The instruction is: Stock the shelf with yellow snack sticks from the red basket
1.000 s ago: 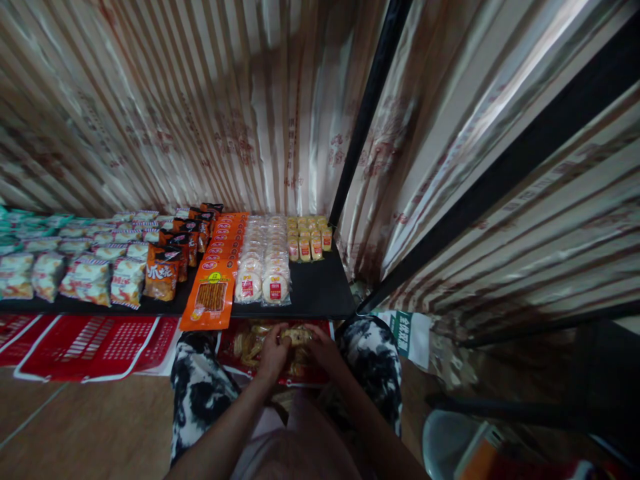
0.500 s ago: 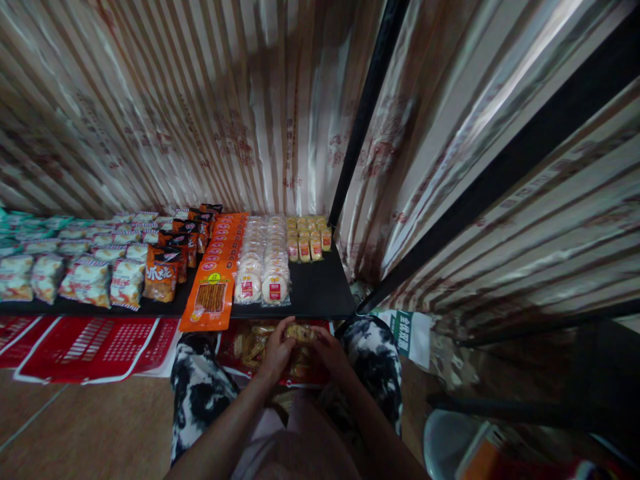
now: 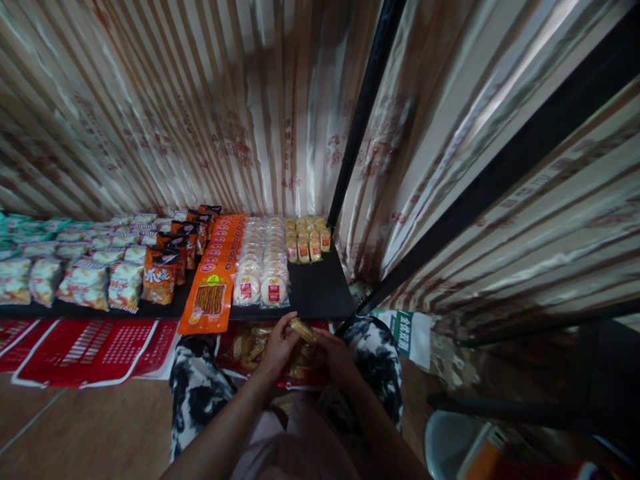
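Note:
Between both hands, just in front of the shelf edge, is a small yellowish wrapped snack (image 3: 303,330). My left hand (image 3: 281,345) grips its left end with thumb and fingers. My right hand (image 3: 331,352) closes on its right end. Under the hands stands a red basket (image 3: 227,347) with several similar wrapped snacks (image 3: 247,348) in it, partly hidden by my hands and forearms. Ahead on the black shelf (image 3: 320,290), small yellow packets (image 3: 303,249) stand in short rows beside columns of round white wrapped cakes (image 3: 275,288).
Left along the shelf lie orange flat packs (image 3: 207,300), brown-orange bags (image 3: 159,277) and several white bags (image 3: 83,283). Another red basket (image 3: 87,350) is below the shelf. Black posts (image 3: 367,107) and a striped curtain (image 3: 250,107) enclose the corner. A pale tub (image 3: 450,440) sits at lower right.
The snack in my hands has turned from roughly level to slanting down to the right. Both hands have shifted slightly with it. The shelf goods are unchanged.

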A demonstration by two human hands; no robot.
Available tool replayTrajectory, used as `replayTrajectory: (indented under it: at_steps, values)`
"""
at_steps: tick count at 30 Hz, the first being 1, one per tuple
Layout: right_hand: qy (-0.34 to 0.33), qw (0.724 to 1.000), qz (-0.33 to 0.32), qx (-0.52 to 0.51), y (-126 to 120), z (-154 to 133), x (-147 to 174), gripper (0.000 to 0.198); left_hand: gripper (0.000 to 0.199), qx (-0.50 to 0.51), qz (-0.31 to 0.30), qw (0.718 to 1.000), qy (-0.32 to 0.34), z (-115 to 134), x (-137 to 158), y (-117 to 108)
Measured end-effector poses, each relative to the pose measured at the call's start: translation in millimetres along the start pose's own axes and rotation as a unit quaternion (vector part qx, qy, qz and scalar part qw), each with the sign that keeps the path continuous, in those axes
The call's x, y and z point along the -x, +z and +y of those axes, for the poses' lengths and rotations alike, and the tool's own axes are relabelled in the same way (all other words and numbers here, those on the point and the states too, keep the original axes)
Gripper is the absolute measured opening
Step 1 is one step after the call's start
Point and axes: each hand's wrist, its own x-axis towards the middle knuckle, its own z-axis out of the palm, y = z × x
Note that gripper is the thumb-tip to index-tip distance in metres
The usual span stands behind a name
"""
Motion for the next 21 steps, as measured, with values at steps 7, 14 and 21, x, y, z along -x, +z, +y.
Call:
replayTrajectory:
  at_steps: [7, 14, 21]
  values:
    - [0.009, 0.999, -0.005, -0.036, -3.3, -13.1, 2.9, 0.034, 0.037, 0.000, 0.026, 0.999, -0.020, 9.3, -5.0, 5.1]
    - [0.040, 0.991, -0.008, -0.130, 2.5, -13.8, 6.1, 0.031, 0.029, 0.014, 0.038, 0.999, 0.023, 12.1, -8.3, 6.8]
    - [0.033, 0.990, 0.004, -0.134, -0.4, -11.7, 3.5, 0.036, 0.027, -0.053, 0.056, 0.996, 0.041, 5.9, -16.9, 6.8]
